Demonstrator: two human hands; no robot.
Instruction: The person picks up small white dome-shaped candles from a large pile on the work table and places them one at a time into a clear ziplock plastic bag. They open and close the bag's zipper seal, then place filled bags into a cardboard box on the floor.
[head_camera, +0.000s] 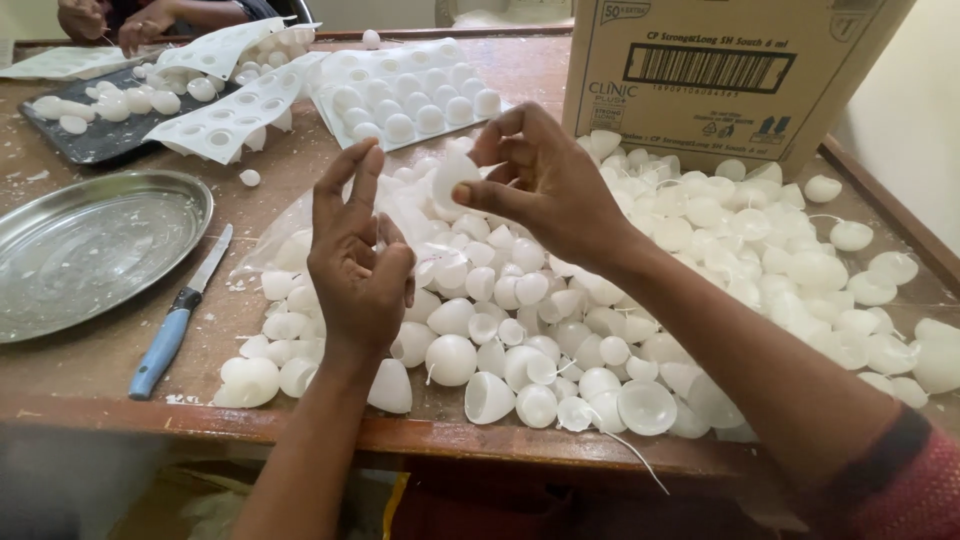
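A big heap of white wax half-shells (560, 320), some with thin wicks, covers the wooden table (90, 385) in front of me. My right hand (545, 185) is raised over the heap and pinches one white shell (450, 178) between thumb and fingers. My left hand (358, 262) is lifted beside it, fingers partly curled, two fingers pointing up toward the shell; whether it grips a thin wick is too small to tell.
A round steel plate (90, 245) lies at the left, with a blue-handled knife (178, 318) beside it. White moulds (400, 95) and a dark tray (100, 120) with wax pieces sit behind. A cardboard box (720, 70) stands at the back right. Another person's hands (110, 20) are at the far left.
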